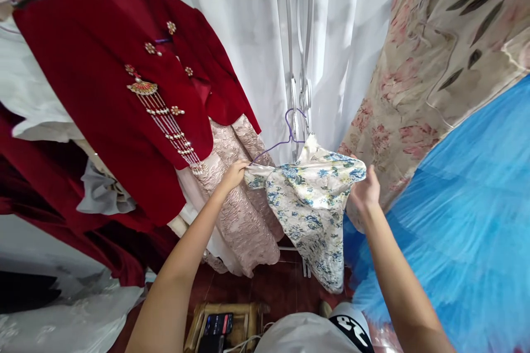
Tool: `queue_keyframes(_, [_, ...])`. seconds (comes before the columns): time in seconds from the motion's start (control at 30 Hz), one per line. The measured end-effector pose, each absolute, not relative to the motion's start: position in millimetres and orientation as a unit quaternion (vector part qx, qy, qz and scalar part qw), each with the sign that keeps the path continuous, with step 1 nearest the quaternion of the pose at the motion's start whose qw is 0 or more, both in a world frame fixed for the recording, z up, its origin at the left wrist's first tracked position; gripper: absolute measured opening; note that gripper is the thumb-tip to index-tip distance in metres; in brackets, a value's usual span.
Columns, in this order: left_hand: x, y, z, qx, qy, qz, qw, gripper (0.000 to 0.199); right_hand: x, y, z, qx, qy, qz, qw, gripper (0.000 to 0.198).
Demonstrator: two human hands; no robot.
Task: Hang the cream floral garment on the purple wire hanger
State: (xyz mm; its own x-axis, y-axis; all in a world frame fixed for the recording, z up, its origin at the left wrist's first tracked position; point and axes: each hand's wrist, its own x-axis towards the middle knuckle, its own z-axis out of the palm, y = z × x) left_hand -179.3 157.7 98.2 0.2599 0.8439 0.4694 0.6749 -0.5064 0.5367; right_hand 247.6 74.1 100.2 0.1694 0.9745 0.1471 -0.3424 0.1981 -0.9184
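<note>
A white dress with blue and yellow flowers (308, 193) hangs in front of me on a purple hanger (290, 127). My left hand (235, 174) pinches the dress at its left shoulder, beside the hanger's end. At the opposite sleeve, my right hand (367, 190) touches the cloth from the side. Its thumb stands up away from the fabric, and some fingers are hidden behind the sleeve. The lower part of the dress hangs down at a slant, narrowing toward the floor.
At left hang a dark red jacket (103, 66) with beaded ornaments and a pink textured skirt (248, 204). To the right are a beige floral gown (406, 83) and blue tulle (467, 215). A white curtain (244, 22) is behind; a bamboo stool (194, 325) stands below.
</note>
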Motion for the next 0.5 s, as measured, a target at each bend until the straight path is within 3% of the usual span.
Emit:
queue_keyframes(0.13, [-167.8,146.0,123.2,0.81,0.462,0.359,0.044,0.046,268.0,68.9,98.4,-0.378,-0.46,0.429,0.68,0.055])
queue_keyframes(0.27, [-125.2,138.0,146.7,0.794,0.431,0.429,-0.007,0.049,254.7,70.8,91.9,-0.412,-0.502,0.334,0.683,0.035])
queue_keyframes(0.5, [-59.3,130.4,173.8,0.773,0.397,0.493,-0.034,0.051,247.7,66.2,74.8,-0.418,-0.504,0.297,0.695,0.028])
